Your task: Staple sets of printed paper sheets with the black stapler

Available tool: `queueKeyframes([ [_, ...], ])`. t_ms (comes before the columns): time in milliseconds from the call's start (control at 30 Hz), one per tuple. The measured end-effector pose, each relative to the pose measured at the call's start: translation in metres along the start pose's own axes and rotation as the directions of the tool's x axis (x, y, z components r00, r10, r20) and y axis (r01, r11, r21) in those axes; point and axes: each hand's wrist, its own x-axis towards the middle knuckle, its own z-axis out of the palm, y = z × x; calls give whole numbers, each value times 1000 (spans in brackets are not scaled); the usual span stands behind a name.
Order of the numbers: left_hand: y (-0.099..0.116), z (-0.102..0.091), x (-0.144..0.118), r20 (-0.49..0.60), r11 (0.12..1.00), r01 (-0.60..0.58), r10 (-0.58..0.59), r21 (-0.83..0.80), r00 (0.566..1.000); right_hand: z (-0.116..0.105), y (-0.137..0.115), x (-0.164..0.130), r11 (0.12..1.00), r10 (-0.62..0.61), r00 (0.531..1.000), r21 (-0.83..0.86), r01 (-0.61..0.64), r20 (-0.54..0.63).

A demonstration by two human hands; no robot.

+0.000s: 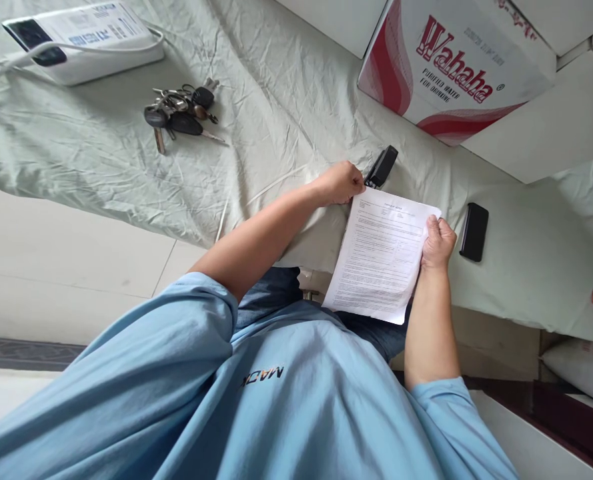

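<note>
Single head cam, facing fwd & down from above, fairly near; L grip (343, 183) & R grip (439, 243) sit R of frame ctr., shirt (296, 413) nearer the lens below them, worktop (286, 120) running beyond & to either side.

And there it is, big and red on the carton (476, 73): "Wahaha", a ® beside it, with "PURIFIED WATER FOR DRINKING" in black underneath! Below and left of that carton, the blue shirt (296, 427) shows upside-down letters starting "MA", the rest uncertain, while the printed sheet (379, 257), just below the carton, carries a heading and lines too small to read.
</note>
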Motion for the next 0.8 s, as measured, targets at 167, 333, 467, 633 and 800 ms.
queueKeyframes([
  [167,-1,-1,1,25,996,-37,35,82,999,-1,2,0,999,8,1000,45,-9,17],
  [333,-1,-3,-1,40,995,-47,43,93,998,-2,4,0,992,32,999,122,-31,-9],
  [467,-2,-3,-1,50,996,-44,41,78,998,-3,6,1,989,36,998,142,-28,-49],
  [633,-1,-3,-2,48,997,-46,43,60,998,-3,9,1,992,30,996,121,-20,-79],
  [800,1,-3,-3,41,999,-29,27,44,999,-2,11,-1,990,19,981,143,10,-195],
])
